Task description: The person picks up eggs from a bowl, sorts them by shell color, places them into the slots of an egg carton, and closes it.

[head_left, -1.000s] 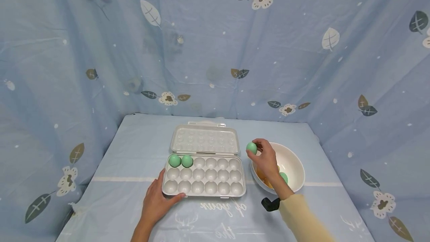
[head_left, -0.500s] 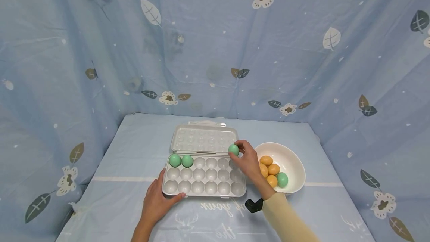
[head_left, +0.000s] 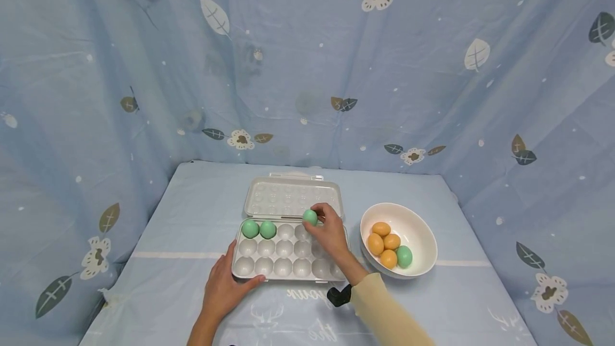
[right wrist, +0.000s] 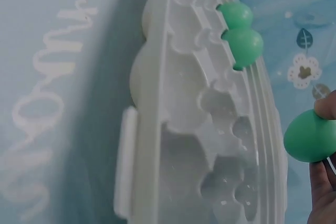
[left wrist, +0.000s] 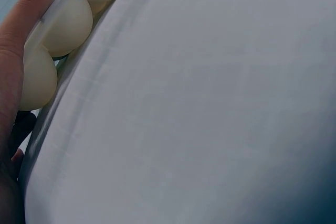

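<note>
Right hand point(head_left: 331, 231) had moved left since the earlier frames: a second before it was at the bowl point(head_left: 424, 244), half a second before at the carton's right end, now over the carton point(head_left: 283, 267), right of middle. The held green egg point(head_left: 309, 217) came along, showing by the hinge line at the far row. Bowl, right of carton on the counter point(head_left: 197, 202), was now fully uncovered: four orange eggs point(head_left: 392, 241) and one green egg in the bowl point(head_left: 404, 256). Two seated green eggs point(head_left: 267, 230) unchanged, far row, left end.

Right grip: closed to egg width, thumb near side, fingers far side, egg pinched at the tips, apart from the seated pair. Left hand point(head_left: 223, 284) hadn't shifted; grip spread wide, thumb on the carton's near rim, fingers along its left side. Lid point(head_left: 288, 196) lay open, far side.
</note>
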The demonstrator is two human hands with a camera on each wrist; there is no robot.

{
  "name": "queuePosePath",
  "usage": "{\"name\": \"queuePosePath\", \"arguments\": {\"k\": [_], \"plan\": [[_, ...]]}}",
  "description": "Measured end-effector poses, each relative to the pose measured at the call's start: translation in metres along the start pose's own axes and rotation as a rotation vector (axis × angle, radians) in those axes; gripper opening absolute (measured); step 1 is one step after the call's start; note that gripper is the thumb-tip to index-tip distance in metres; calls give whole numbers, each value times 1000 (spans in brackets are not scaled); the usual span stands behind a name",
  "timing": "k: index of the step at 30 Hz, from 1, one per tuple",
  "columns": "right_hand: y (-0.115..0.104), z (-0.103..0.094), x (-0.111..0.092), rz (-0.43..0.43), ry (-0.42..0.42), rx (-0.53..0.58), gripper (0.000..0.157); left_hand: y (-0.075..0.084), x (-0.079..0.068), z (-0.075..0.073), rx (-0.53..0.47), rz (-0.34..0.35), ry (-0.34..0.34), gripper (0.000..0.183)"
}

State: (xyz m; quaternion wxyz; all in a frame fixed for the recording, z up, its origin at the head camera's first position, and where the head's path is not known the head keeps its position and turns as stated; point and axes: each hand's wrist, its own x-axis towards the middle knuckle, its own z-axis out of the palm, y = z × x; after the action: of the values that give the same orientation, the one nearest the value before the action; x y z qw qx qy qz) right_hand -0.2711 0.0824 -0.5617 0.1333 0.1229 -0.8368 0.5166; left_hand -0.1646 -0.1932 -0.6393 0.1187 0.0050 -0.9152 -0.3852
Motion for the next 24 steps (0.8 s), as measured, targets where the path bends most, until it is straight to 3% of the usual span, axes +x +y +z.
{"name": "queuePosePath", "arguments": {"k": [13,24], "plan": [[-4,44,-9,-9,-105,0,36,-2,1,0,7,-43,-51,125],[-4,61,-12,6,-121,-59,37,-4,1,2,13,-40,-43,124]]}}
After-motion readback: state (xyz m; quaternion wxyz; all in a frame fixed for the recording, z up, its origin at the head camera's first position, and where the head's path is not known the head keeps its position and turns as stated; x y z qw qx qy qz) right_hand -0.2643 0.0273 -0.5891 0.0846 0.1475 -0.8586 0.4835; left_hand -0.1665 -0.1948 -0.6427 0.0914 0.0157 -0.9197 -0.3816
